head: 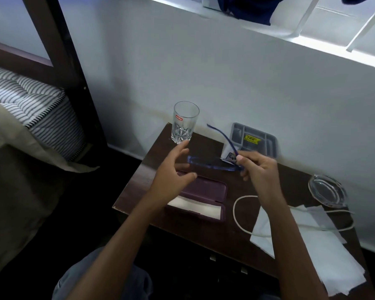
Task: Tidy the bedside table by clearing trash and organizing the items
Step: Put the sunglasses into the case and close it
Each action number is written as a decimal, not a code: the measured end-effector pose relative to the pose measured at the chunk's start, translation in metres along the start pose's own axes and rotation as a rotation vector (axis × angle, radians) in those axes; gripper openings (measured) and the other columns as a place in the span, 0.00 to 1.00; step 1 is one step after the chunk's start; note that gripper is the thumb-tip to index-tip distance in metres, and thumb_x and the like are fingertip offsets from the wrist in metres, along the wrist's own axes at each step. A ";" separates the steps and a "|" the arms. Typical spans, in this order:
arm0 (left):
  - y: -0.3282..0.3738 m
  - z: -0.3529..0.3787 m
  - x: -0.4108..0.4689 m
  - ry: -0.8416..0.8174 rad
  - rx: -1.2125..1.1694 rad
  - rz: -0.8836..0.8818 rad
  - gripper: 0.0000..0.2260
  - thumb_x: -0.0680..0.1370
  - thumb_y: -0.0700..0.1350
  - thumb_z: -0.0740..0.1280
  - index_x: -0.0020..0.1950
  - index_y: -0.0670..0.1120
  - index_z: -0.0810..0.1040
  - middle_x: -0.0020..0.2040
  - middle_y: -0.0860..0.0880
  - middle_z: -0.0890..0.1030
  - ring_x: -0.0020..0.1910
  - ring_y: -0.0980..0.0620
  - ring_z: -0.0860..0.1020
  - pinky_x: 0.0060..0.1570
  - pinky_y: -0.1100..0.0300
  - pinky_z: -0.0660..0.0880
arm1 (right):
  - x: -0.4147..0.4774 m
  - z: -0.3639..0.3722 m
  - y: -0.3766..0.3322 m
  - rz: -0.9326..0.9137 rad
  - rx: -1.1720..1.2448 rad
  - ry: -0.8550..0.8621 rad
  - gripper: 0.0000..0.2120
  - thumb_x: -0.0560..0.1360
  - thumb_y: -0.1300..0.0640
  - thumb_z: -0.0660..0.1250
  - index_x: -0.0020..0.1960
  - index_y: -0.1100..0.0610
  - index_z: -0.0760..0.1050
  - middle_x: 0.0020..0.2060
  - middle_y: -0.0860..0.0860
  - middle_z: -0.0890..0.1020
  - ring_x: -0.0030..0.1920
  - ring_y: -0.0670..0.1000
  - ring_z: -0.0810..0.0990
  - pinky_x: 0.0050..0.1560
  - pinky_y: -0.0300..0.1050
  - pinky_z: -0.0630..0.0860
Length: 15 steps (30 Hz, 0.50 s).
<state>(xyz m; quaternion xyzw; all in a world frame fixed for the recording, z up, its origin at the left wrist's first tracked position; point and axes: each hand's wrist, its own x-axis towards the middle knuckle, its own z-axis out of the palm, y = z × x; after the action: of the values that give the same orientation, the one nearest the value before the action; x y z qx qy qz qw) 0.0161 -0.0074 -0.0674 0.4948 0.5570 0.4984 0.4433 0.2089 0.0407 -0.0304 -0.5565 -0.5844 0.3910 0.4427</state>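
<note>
Blue-framed glasses point(206, 164) hang above the dark bedside table point(221, 232), one temple arm sticking up toward the wall. My right hand point(258, 169) pinches them at the right hinge. My left hand point(173, 169) hovers at the frame's left end with relaxed, slightly curled fingers, holding nothing. Below the hands lies an open purple glasses case point(206, 200) with a white cloth inside. White tissues point(316, 245) lie spread at the table's right front. A white cable point(238, 219) loops across them.
A clear drinking glass point(183, 123) stands at the table's far left corner. A grey compartment tray point(256, 138) sits by the wall, and a glass ashtray point(326, 191) at the right. A bed with a striped mattress point(37, 105) and a dark post point(67, 68) is to the left.
</note>
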 end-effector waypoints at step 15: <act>-0.008 -0.010 -0.001 -0.087 0.359 0.133 0.38 0.68 0.39 0.74 0.73 0.57 0.62 0.64 0.62 0.65 0.65 0.57 0.67 0.66 0.50 0.69 | 0.001 0.002 -0.002 0.104 -0.069 -0.261 0.13 0.73 0.68 0.65 0.40 0.51 0.81 0.28 0.45 0.80 0.23 0.42 0.71 0.24 0.32 0.68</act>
<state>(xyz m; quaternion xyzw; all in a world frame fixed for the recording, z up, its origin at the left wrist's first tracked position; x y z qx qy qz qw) 0.0058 -0.0092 -0.0740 0.6226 0.5834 0.3973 0.3378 0.2063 0.0411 -0.0290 -0.5452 -0.6206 0.4620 0.3227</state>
